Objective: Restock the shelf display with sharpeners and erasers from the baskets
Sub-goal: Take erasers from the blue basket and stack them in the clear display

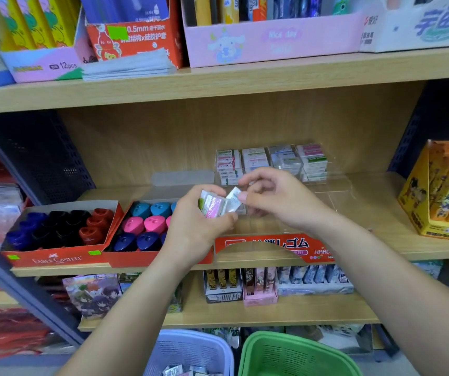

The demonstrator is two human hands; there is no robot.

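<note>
Right hand (274, 198) pinches one white-wrapped eraser (234, 198), long axis tilted up-right, over the clear display tray (334, 191). Left hand (198, 226) grips a pink-and-green eraser stack (213, 207).

Left of the clear display case (337, 185) sit 2 red sharpener boxes (55, 259). Inside the case, at its back, stand 4 columns of erasers (255, 160). Below the case stand 1 lilac basket (190, 348) and 1 green basket (293, 351), 2 altogether.

The wooden shelf (380, 241) carries a red tray (55, 259) at the left and a second red tray (136, 261) touching it. Just beside them stands a clear plastic case (337, 185) with a red front label. A yellow box (418, 213) stands at the right end, apart.
</note>
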